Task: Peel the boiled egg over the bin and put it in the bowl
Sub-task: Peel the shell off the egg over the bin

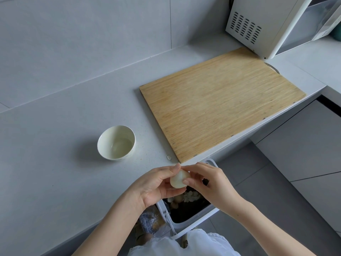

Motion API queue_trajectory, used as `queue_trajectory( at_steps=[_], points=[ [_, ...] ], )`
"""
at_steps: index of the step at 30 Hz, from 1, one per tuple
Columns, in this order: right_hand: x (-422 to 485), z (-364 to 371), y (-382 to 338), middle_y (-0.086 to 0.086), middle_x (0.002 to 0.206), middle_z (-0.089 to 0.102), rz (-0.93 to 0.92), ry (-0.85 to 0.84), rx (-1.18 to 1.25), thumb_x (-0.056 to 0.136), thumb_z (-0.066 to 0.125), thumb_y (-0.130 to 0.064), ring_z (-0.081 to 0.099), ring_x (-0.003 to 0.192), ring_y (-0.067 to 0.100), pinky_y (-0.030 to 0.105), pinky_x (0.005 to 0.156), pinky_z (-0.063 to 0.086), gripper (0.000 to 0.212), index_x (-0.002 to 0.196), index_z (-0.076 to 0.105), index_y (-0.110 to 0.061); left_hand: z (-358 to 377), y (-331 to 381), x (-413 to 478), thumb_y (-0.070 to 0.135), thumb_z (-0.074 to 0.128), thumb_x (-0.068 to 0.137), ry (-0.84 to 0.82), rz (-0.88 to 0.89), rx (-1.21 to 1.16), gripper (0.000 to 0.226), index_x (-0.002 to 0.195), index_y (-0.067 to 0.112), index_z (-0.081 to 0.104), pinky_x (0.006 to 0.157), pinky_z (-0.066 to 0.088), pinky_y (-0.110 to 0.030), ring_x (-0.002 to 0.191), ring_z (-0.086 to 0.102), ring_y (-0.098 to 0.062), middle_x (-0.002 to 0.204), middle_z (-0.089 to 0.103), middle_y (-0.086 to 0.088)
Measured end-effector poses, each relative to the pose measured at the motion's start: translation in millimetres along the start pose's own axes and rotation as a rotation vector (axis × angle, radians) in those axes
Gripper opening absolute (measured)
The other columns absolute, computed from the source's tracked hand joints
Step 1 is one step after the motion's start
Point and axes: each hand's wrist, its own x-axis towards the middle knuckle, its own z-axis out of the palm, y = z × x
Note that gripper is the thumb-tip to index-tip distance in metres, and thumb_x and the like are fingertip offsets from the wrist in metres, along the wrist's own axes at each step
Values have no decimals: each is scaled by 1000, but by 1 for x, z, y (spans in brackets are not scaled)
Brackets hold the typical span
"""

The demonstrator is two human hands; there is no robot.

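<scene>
A pale boiled egg (178,179) is held between both hands above the open white bin (191,221), just off the counter's front edge. My left hand (156,187) cups it from the left with thumb and fingers around it. My right hand (208,183) pinches its upper right side with the fingertips. Bits of shell (190,196) lie inside the bin on dark contents. The small white bowl (103,143) stands on the counter to the upper left of the hands, with a little clear liquid at the bottom.
A wooden cutting board (221,106) lies on the grey counter (46,163), right of the bowl. One shell fragment (169,157) rests on the counter by the board's near corner. A white microwave (267,24) stands at the back right. A plastic bag (149,221) hangs beside the bin.
</scene>
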Motion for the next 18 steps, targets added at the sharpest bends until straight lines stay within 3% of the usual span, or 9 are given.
queue_trajectory(
  at_steps=[5,11,18],
  points=[
    [1,2,5,4,76,62,-186,46,-177,93,47,-31,52,70,10,17,64,45,34,113,62,-8,0,1,1,28,65,77,-16,-16,-46,43,110,1,66,66,57,-29,81,66,-18,91,67,-11],
    [1,9,10,10,70,61,-314,165,-470,98,39,-22,56,59,23,32,54,51,32,103,61,1,5,3,1,25,66,76,-33,-62,-148,39,105,0,66,64,59,-29,83,65,-22,94,66,-15],
    [3,16,7,9,69,63,-155,293,-270,99,33,-29,56,62,18,29,58,47,43,89,64,-1,8,5,2,25,66,75,-41,-56,-130,36,102,1,66,63,58,-30,79,66,-22,90,67,-14]
  ],
)
